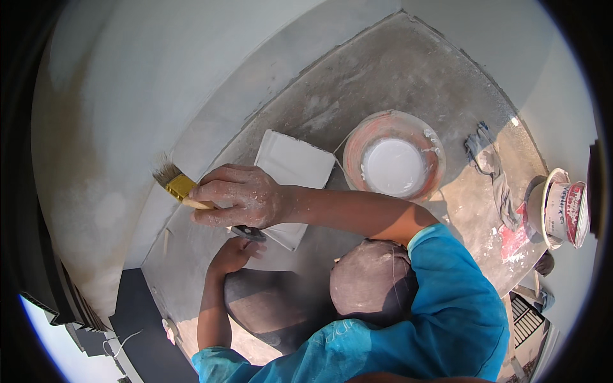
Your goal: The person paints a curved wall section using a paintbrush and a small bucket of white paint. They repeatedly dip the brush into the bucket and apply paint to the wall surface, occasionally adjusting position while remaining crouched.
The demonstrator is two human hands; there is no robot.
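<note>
My right hand [239, 195], dusted with white, is closed around a paintbrush [181, 186] with a yellow ferrule and a pale handle. Its bristles point left, close to the pale wall. Below the palm shows a dark rounded end [248, 233]; I cannot tell whether it belongs to the brush or another tool. Just under it, over my bent knee, is my left hand [234, 255], fingers loosely stretched and slightly blurred, holding nothing visible. Beyond my right forearm stands a round bucket [357, 153] of white liquid. A white rectangular tray or board [297, 159] lies partly behind my right hand.
The pale wall [211, 96] curves along the left and meets the grey floor [408, 70]. A dirty rag [501, 185] lies at right, by a white tub [554, 207] with red markings. A dark panel [140, 319] stands at lower left.
</note>
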